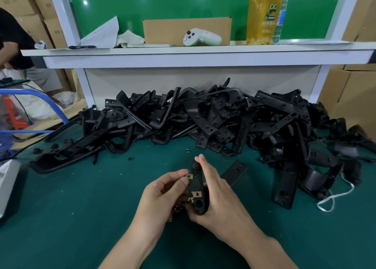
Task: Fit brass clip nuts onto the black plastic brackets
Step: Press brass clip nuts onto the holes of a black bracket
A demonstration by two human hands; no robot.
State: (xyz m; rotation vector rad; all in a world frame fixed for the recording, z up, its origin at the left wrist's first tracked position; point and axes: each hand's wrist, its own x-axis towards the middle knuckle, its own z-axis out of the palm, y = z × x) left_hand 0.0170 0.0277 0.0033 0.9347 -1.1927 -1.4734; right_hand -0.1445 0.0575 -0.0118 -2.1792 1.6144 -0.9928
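Right hand [217,195]: it holds the bracket [197,184] from the right side, fingers running up its back to the far tip, thumb tucked in at the near end. A firm hold, I'd say.
Left hand [162,193]: thumb and forefinger pinch a brass clip nut [189,176] and press it against the bracket's left edge, about halfway along.
Where the bracket is: in the air just above the green mat [81,197], between the two hands, right in front of the person.
Which way it points: its long axis runs away from the person, narrow end toward the pile of brackets [213,116], rounded end with the big hole nearest the body. The flat face is up toward the camera.
Done so far: one fitted clip nut [197,193] already sits on the lower part of this bracket, just above the big hole.
In hand now: the pinched nut is at the edge. Whether it is fully on, I cannot tell from here.
Left to do: plenty! The pile behind shows no brass that I can see, and a flat bracket [235,174] lies just right of the hands.
Supply: loose clip nuts [178,207] lie under the left palm, and one stray clip [188,151] sits farther out on the mat.
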